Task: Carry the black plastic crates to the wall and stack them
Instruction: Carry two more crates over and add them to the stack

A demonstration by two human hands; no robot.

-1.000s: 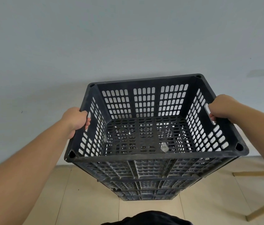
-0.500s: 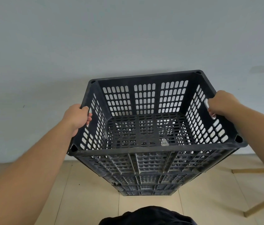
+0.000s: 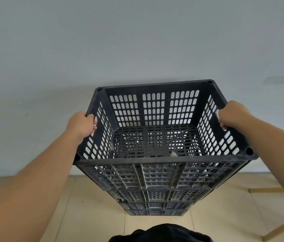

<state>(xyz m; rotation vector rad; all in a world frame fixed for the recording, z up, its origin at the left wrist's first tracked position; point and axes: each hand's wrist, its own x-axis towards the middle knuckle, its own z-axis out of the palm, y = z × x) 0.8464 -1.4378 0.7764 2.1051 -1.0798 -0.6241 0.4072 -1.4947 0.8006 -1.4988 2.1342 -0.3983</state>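
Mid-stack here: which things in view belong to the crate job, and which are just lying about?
Part of the job:
top black crate, held at its side handles by the left hand and right hand
stacked crates beneath
wall

Just lying about:
wooden legs at right
small pale scrap in the top crate

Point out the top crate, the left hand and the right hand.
top crate [image 3: 164,161]: head view, on its near rim.
left hand [image 3: 82,124]: head view, back of the hand.
right hand [image 3: 232,114]: head view, back of the hand.
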